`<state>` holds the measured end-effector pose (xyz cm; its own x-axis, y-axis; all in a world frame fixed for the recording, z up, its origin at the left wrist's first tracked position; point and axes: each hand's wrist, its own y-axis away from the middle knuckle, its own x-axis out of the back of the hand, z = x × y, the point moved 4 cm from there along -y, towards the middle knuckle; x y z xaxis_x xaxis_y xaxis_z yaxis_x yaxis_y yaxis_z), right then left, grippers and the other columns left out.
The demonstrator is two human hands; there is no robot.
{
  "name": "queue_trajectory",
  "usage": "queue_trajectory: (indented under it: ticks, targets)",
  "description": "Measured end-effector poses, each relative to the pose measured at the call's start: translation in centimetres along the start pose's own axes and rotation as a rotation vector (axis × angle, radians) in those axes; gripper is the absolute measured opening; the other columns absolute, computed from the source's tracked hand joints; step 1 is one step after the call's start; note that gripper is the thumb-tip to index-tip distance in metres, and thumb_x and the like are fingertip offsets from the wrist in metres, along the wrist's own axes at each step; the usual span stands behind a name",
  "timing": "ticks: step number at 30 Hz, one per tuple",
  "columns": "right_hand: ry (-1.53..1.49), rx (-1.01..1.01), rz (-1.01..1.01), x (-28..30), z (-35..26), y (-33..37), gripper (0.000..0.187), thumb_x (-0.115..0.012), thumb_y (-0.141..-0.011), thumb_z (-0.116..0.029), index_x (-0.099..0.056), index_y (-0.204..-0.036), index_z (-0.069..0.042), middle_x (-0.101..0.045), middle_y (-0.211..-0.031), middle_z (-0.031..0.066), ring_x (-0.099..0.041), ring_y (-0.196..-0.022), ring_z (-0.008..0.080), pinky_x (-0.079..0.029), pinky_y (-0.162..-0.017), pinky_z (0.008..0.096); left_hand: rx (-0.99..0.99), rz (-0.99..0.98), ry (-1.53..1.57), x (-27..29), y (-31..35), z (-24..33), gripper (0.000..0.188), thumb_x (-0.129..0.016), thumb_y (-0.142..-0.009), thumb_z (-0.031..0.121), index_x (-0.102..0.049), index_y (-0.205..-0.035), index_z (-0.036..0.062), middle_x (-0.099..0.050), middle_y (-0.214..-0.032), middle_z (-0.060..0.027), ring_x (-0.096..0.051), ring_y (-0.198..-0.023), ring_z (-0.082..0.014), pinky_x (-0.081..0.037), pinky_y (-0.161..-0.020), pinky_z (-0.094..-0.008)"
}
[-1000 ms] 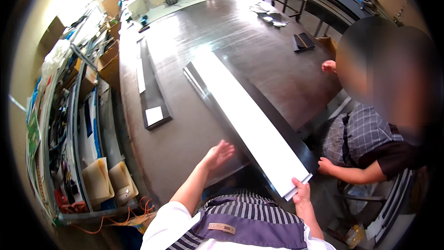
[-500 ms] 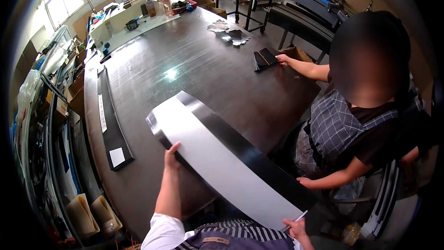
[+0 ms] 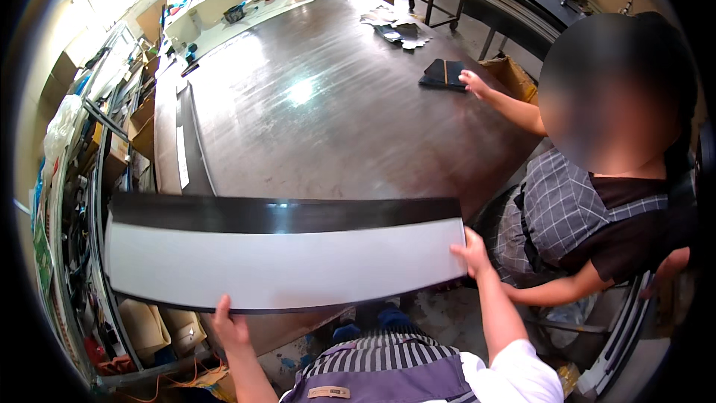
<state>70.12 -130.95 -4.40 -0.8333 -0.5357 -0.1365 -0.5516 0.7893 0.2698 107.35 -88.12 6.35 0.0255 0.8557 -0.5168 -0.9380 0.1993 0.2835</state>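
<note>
Panel (image 3: 287,269) Held Crosswise at the Bench's Near End

The long panel spans the near end of the smooth, brown bench (image 3: 358,149), its left end passing the bench's left edge. Its broad face is matt white, with a glossy black band along the far side; the long edges look bowed. From here I can't tell whether it touches the bench.

The left hand (image 3: 230,322) grips the near long edge, thumb on top, its other fingers mostly hidden. The right hand (image 3: 472,252) clasps the right end, thumb over the white.

Along the bench's left edge lies a narrow dark strip (image 3: 195,134). By the right edge, a co-worker's hand (image 3: 473,84) meets a dark, flat stack (image 3: 440,75) with a tan band; whether those fingers grip, I can't tell. Ragged, silvery scraps (image 3: 399,30) lie farther along that edge.
</note>
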Motion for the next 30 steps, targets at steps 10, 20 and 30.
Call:
queue_trajectory:
  ticks: [10, 20, 30]
  targets:
    - [1.238, 0.259, 0.263, 1.0, -3.2, -22.2, 0.062, -0.072, -0.068, -0.015, -0.052, -0.125, -0.001, -0.050, -0.129, 0.0192, -0.044, -0.123, 0.0350, -0.037, -0.104, 0.0408, 0.441, 0.370, 0.308, 3.7, 1.8, -25.2, 0.020, -0.064, -0.085, -0.001, -0.059, -0.105, 0.0010, -0.065, -0.101, -0.0064, -0.064, -0.089, -0.0161, -0.054, -0.072, -0.0212]
    - [0.553, 0.301, -0.606, -12.2, 4.0, 11.4, 0.037, -0.065, -0.082, -0.010, -0.058, -0.117, -0.001, -0.061, -0.112, 0.0156, -0.060, -0.102, 0.0278, -0.049, -0.089, 0.0354, 0.838, -0.098, -0.093, -3.6, 2.7, -27.6, 0.029, -0.056, -0.096, 0.027, -0.057, -0.108, 0.0003, -0.062, -0.116, -0.0165, -0.063, -0.102, -0.0290, -0.055, -0.086, -0.0413]
    - [0.641, -0.431, 0.205, 2.7, 17.5, 37.3, 0.036, -0.068, -0.077, -0.024, -0.064, -0.106, -0.003, -0.069, -0.090, 0.0100, -0.066, -0.084, 0.0222, -0.050, -0.074, 0.0354, 0.543, -1.648, -1.472, 3.8, 18.5, -29.1, 0.034, -0.067, -0.086, 0.020, -0.063, -0.116, 0.0044, -0.071, -0.096, -0.0132, -0.069, -0.087, -0.0202, -0.054, -0.077, -0.0321]
